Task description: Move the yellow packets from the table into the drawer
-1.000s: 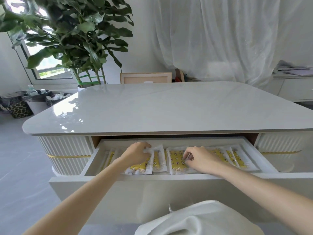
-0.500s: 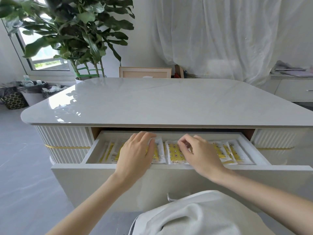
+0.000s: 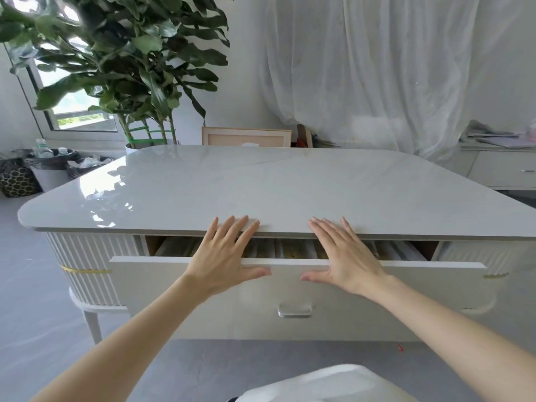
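My left hand (image 3: 223, 262) and right hand (image 3: 343, 264) lie flat on the top edge of the drawer front (image 3: 290, 288), fingers spread, gripping nothing. The pull handle (image 3: 294, 310) sits at 6 o'clock below them, untouched. My fingertips (image 3: 246, 223) reach to the table top (image 3: 275, 184) at 12 o'clock, over the gap. Hazard: if I push the drawer in, those fingers can be pinched between front and top. The yellow packets (image 3: 293, 250) lie inside the drawer, partly visible through the gap; a raised one may snag and crumple.
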Demonstrator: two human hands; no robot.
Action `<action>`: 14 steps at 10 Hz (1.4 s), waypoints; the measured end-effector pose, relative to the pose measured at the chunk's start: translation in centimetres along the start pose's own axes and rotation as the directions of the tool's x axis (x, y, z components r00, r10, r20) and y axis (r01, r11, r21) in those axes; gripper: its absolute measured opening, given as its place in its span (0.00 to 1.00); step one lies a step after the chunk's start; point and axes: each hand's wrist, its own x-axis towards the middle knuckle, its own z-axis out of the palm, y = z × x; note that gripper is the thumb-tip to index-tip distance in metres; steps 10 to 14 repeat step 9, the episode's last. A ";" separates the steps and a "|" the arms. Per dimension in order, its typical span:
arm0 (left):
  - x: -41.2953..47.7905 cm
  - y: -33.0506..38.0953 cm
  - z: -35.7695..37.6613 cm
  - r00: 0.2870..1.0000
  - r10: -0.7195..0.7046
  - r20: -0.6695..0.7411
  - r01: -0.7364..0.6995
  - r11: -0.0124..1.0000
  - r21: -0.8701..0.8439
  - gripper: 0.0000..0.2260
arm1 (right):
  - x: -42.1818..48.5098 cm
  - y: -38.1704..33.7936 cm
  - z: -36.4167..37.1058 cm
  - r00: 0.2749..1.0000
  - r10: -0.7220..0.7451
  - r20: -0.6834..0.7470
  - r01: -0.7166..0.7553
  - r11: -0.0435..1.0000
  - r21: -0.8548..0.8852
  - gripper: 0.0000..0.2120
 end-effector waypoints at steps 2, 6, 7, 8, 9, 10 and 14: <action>1.0 0.2 2.1 0.971 -0.082 -0.224 0.050 0.988 -0.146 0.32 | 1.7 -0.4 2.1 0.948 0.078 -0.309 -0.061 0.996 0.063 0.38; 2.2 2.0 3.9 0.899 -0.233 -0.371 0.185 0.969 -0.162 0.29 | 3.3 -2.0 2.7 0.889 0.215 -0.404 -0.241 0.971 -0.012 0.26; 1.9 3.0 3.1 0.891 -0.305 -0.335 0.242 0.946 -0.218 0.29 | 3.3 -2.7 0.6 0.934 0.270 -0.234 -0.262 0.963 0.067 0.23; 0.7 5.2 1.5 0.878 -0.373 -0.302 0.205 0.860 -0.467 0.20 | 3.3 -1.2 -2.2 0.955 0.296 0.036 -0.287 0.880 0.379 0.18; -1.7 8.7 -0.1 0.964 -0.241 -0.113 0.054 0.593 -0.803 0.13 | 2.3 0.9 -6.9 0.929 0.232 0.289 -0.370 0.580 0.726 0.09; -1.7 8.7 -0.1 0.964 -0.241 -0.113 0.054 0.593 -0.803 0.13 | 2.3 0.9 -6.9 0.929 0.232 0.289 -0.370 0.580 0.726 0.09; -1.7 8.7 -0.1 0.964 -0.241 -0.113 0.054 0.593 -0.803 0.13 | 2.3 0.9 -6.9 0.929 0.232 0.289 -0.370 0.580 0.726 0.09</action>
